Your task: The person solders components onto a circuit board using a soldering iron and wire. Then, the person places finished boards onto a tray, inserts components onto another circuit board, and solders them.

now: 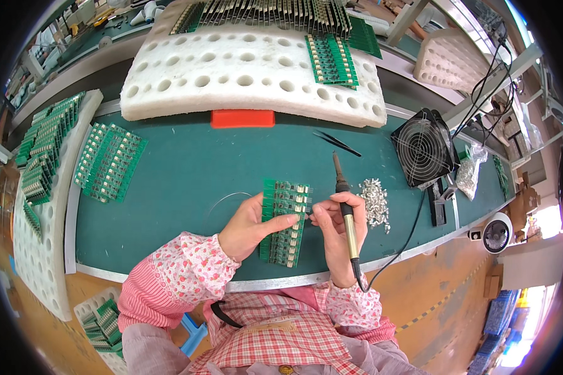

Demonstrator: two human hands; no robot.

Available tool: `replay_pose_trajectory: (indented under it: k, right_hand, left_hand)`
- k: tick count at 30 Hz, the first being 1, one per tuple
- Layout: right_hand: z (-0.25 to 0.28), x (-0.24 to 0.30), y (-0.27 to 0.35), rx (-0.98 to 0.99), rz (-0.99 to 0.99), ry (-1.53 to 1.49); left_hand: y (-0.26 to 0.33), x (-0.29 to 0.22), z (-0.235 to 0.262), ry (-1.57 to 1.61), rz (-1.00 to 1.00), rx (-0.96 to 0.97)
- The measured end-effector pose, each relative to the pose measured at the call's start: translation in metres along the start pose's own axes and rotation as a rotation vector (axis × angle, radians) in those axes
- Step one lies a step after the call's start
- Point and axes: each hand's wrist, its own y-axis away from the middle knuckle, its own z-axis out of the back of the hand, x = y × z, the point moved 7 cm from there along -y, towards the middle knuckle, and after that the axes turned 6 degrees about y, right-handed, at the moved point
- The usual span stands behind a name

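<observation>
My left hand (249,229) grips a green circuit board panel (284,250) by its left side, the thumb lying across its rows of small pale parts. At the panel's right edge, my right hand (335,226) is closed around a soldering iron (346,219) with a dark grip and brass-coloured body. The iron's tip points up and away from the board. Thumb and forefinger of that hand meet close to the board's edge; whether they pinch a small part is too small to tell. A pile of small silvery parts (374,203) lies just right of this hand. Thin wire (228,195) curves beside my left hand.
Black tweezers (338,142) lie on the green mat (181,169). A black fan (423,149) stands at the right, near a clear bag (471,172). White foam racks (187,100) hold boards at the back and left. More panels (109,162) lie left. The iron's cord (401,250) hangs over the front edge.
</observation>
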Motion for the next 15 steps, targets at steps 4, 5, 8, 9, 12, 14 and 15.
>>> replay_pose_trajectory:
  k: [4, 5, 8, 9, 12, 14, 15]
  right_hand:
    - [0.002, -0.002, 0.001, -0.062, 0.089, 0.151]
    - [0.001, -0.001, 0.002, -0.063, 0.088, 0.152]
    - [0.000, 0.006, 0.005, -0.091, 0.138, 0.247]
    - [-0.001, 0.009, 0.006, -0.094, 0.191, 0.286]
    - [0.004, 0.005, 0.008, -0.082, 0.217, 0.309]
    - [0.005, 0.005, 0.008, -0.035, 0.276, 0.308]
    - [0.007, 0.005, 0.008, -0.034, 0.275, 0.309]
  left_hand:
    - [0.001, 0.011, -0.004, 0.070, 0.156, 0.087]
    - [0.002, 0.014, -0.005, 0.090, 0.190, 0.101]
    - [0.002, 0.011, -0.005, 0.110, 0.199, 0.120]
    - [0.002, 0.011, -0.005, 0.111, 0.201, 0.121]
    - [0.002, 0.012, -0.005, 0.111, 0.197, 0.124]
    - [0.002, 0.011, -0.003, 0.087, 0.187, 0.115]
    - [0.002, 0.010, -0.003, 0.089, 0.188, 0.115]
